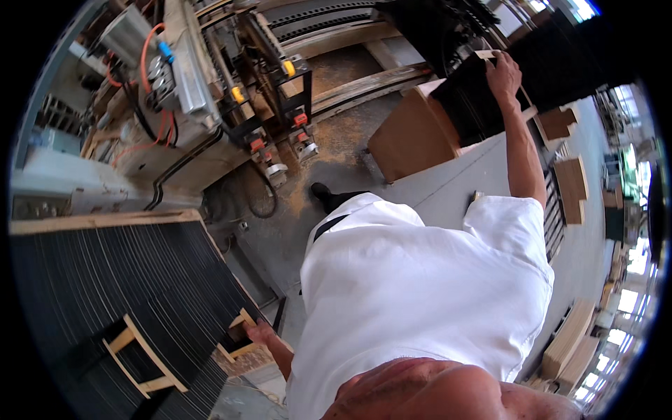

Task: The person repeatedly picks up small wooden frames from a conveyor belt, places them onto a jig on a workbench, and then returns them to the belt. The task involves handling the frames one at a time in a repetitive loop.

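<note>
Down at the left, my left hand (260,333) is closed at the edge of a pale wood-edged piece (241,319), its fingertips partly hidden. This piece lies beside a broad stack of thin black boards (140,273). A pale wooden frame (161,353) with a dark middle rests on the same stack. My right arm reaches far out to the upper right. There my right hand (504,75) has its fingers bent over a short pale wooden piece (484,54), on top of a row of black boards (465,105).
A brown board-sided box (409,136) stands under the right-hand row. Machinery with clamps (280,119) and orange hoses (145,59) fills the upper left. Sawdust (343,136) lies on the grey floor. Stacks of wooden boards (570,339) stand at the right.
</note>
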Demonstrator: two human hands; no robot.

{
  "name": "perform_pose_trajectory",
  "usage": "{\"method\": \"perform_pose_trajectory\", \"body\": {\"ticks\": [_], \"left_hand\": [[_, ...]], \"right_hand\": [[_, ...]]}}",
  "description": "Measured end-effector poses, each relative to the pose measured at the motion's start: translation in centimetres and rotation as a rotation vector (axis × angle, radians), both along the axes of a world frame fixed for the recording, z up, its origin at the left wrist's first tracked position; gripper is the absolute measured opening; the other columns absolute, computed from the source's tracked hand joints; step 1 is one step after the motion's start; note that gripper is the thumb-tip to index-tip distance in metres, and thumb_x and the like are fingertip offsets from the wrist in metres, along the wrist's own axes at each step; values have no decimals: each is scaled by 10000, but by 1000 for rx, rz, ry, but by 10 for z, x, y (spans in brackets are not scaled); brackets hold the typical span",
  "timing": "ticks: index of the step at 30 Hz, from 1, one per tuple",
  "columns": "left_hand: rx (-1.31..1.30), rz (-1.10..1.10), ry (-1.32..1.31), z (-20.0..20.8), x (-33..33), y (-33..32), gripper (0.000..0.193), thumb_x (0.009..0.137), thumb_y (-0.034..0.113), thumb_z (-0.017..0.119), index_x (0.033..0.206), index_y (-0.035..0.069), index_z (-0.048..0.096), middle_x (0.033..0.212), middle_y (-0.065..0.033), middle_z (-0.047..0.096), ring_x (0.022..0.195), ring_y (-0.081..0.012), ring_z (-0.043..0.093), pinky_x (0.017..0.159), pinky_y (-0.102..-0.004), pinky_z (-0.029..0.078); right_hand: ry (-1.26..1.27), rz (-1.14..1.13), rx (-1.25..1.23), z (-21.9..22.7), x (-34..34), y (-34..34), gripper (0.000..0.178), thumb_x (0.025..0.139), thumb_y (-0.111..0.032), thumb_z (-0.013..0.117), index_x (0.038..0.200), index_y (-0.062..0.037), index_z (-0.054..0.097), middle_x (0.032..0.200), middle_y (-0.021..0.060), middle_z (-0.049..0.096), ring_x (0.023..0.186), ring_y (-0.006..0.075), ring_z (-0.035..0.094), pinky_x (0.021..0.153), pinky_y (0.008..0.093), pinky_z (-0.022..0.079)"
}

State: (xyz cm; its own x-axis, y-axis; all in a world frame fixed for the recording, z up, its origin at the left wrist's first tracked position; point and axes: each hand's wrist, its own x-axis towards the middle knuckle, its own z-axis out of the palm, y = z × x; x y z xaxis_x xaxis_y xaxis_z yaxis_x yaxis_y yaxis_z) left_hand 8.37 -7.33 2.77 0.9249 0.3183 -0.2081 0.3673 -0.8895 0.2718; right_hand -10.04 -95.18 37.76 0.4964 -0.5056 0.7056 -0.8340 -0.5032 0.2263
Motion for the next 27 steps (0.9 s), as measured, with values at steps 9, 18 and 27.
{"method": "perform_pose_trajectory", "body": {"ticks": [9,18,27], "left_hand": [[112,-52,16,-13,4,13,612,683,184,728,1204,-47,505,1119,-260,572,1059,-406,545,893,-488,424],[169,-125,-96,53,-9,-84,518,747,223,690,1162,-43,530,1124,-238,559,1063,-383,520,921,-477,400],[-1040,-344,-139,134,126,-391,248,879,170,640,1049,-10,637,962,-61,652,877,-123,594,793,-260,477]], "right_hand": [[-267,-25,677,-30,-105,-30,322,848,-308,617,1096,-109,669,1004,132,682,944,260,652,825,350,488],[-294,106,609,-13,-19,-45,317,880,-212,616,1153,-52,636,1094,115,668,1021,212,635,866,324,479],[-436,730,880,-22,226,-4,264,826,-96,677,1089,-75,664,883,66,677,801,94,605,723,253,474]]}}
